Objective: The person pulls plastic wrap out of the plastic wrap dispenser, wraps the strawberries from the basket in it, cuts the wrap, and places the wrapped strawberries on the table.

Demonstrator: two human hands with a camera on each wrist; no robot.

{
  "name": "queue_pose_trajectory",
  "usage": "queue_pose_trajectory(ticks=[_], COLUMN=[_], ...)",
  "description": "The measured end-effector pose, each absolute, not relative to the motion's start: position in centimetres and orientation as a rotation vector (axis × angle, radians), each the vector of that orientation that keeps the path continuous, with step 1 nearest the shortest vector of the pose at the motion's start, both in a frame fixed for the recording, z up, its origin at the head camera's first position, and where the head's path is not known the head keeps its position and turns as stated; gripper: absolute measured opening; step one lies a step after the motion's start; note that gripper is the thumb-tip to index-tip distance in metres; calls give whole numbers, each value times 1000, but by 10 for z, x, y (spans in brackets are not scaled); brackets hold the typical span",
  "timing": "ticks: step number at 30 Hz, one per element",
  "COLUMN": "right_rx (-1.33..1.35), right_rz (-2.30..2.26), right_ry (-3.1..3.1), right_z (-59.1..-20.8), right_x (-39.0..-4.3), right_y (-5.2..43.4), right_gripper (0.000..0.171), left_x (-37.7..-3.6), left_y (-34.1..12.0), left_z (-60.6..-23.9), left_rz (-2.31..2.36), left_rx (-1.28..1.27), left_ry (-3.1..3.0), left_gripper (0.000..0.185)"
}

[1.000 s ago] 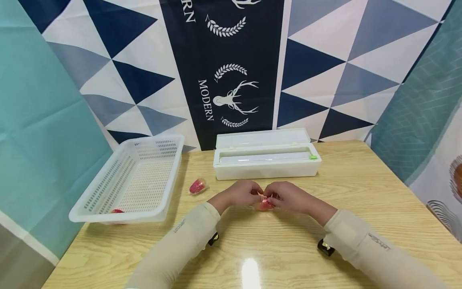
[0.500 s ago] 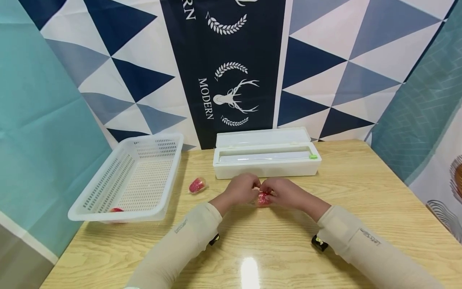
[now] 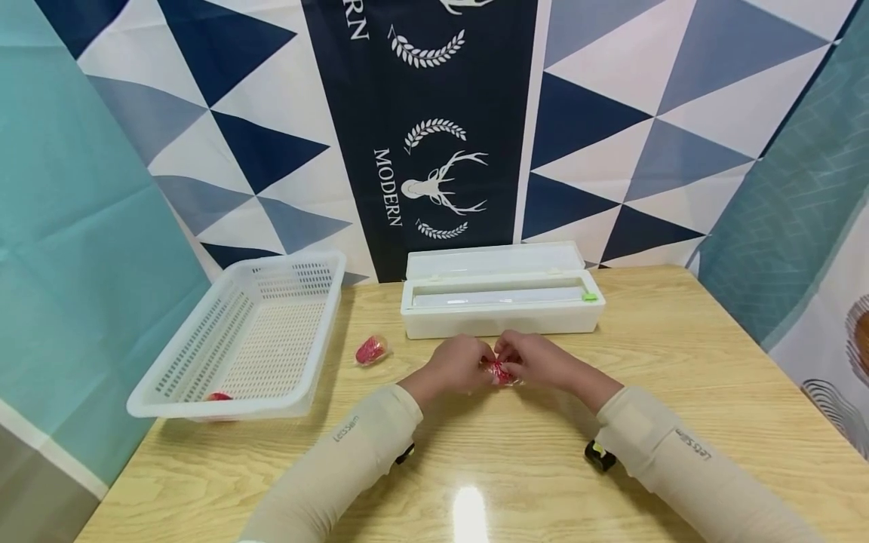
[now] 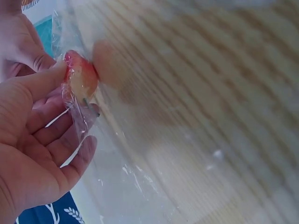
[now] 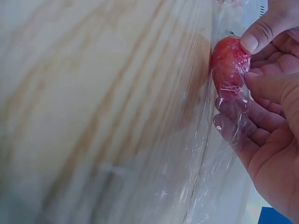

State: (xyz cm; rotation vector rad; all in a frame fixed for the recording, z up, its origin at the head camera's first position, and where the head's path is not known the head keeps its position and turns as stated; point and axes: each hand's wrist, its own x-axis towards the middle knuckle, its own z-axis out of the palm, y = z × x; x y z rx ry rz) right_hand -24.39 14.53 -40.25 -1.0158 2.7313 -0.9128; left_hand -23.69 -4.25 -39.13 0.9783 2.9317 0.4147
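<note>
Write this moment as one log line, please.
left hand: pinches red item; right hand: pinches same item; clear film: around item; another wrapped item: on table, beside basket; white box: lid open

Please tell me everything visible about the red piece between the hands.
The red fruit-like piece is oval and glossy, with a pale yellowish side. Clear, wrinkled film wraps at least part of it. Held by the left hand and right hand, it is in front of the white box; whether it touches the table is unclear.
</note>
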Motion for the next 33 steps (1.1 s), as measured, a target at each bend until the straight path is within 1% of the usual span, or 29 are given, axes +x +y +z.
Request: queue_pose_trajectory(ticks=[8,11,16,24,27,33], right_rx=[-1005,-995,-968,-1026,-1022,-962], right_rz=[-867,-859,-852,-846,-892,-1036], right_ry=[2705,2715,2685,2559,2569,2588], right_z=[-399,-398,-396,-394,-391,-385], right_x=[-247,-249,-251,-247,-245,-241], right_y=[152,158,168,171,172,175], right_gripper=[11,10,19,33,28,10], left_x=[-239,-239,-238,-229,-226,-221], left_y=[-44,-45,-49,-55,-56,-57], left_z=[-394,-397,-400,-394,-392,-386], left_rz=[469,522,564,639,662,685], left_rx=[973,979,1029,1098,1127,1140], left_ry=[2916,2904,2871,2962,3017,3059], left_gripper=[28,33,48,39,38,36])
